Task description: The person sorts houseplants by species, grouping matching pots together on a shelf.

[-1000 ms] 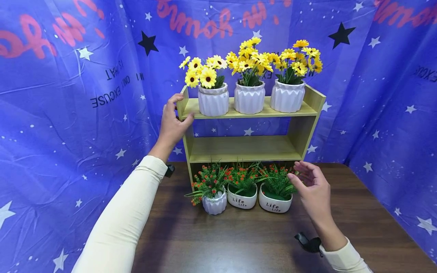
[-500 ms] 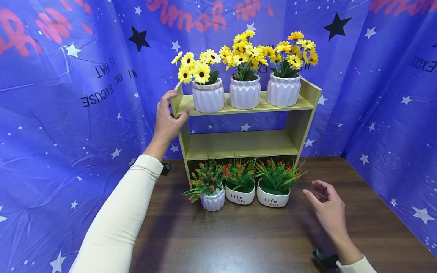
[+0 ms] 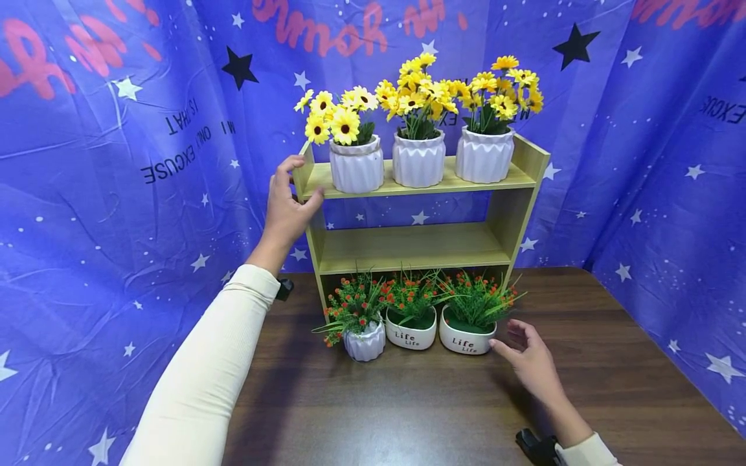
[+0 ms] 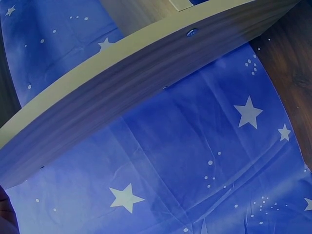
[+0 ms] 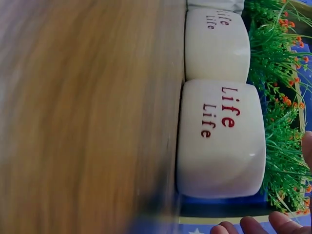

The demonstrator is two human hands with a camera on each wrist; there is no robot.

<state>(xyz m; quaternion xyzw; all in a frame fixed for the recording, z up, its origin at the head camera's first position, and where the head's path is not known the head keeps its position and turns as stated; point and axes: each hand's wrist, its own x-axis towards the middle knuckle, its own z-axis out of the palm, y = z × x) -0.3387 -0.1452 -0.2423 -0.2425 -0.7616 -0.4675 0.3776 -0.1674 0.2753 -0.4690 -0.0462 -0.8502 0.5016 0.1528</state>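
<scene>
My left hand [image 3: 288, 210] grips the left side panel of a light wooden shelf [image 3: 414, 246] near its top, with the thumb at the front edge. The left wrist view shows the panel's outer face [image 4: 131, 80]; only a dark sliver of hand appears there. My right hand [image 3: 533, 366] is beside the right end of a white oval planter [image 3: 466, 341] lettered "Life", its fingers loosely bent and thumb close to the rim. Whether it touches cannot be told. Fingertips [image 5: 251, 225] show below that planter [image 5: 219, 151] in the right wrist view.
Left of that planter stand a matching planter [image 3: 411, 338] and a white ribbed pot [image 3: 366, 343], both with red-flowered greenery. Three white pots of yellow flowers, one in the middle [image 3: 418, 160], line the top shelf. Blue star-printed curtain [image 3: 116, 272] surrounds the brown table [image 3: 350, 414].
My right hand moved away from the right planter's foliage toward the lower right, then back left to the planter's end. The left hand stays on the shelf. The head view shifted slightly.
</scene>
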